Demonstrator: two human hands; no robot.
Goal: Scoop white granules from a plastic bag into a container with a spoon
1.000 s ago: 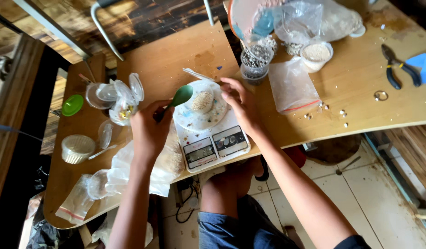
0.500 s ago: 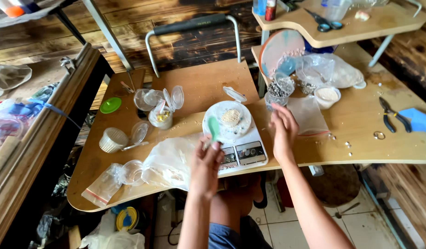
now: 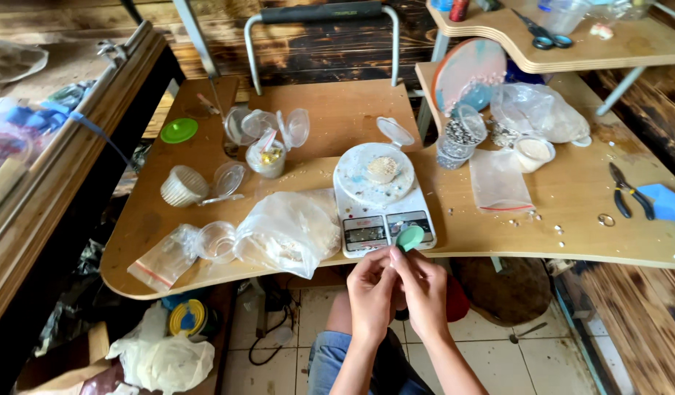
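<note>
Lower centre of the frame: left hand (image 3: 372, 290) and right hand (image 3: 424, 287), fingers pinched together, jointly hold a green spoon (image 3: 409, 238), whose bowl projects just above the fingertips, overlapping the white scale's (image 3: 381, 223) near edge.

Two hands show, the left hand (image 3: 372, 289) and the right hand (image 3: 423, 287), with one green spoon (image 3: 409, 238) between them. One white digital scale (image 3: 381, 212) carries one round plate (image 3: 374, 175). There is one green lid (image 3: 179, 130), one pair of pliers (image 3: 624, 192), one pair of scissors (image 3: 541, 33), one metal ring (image 3: 605, 219), and two small zip bags (image 3: 498, 183) (image 3: 164, 257). One large crumpled plastic bag (image 3: 290, 232) lies beside the scale.
</note>
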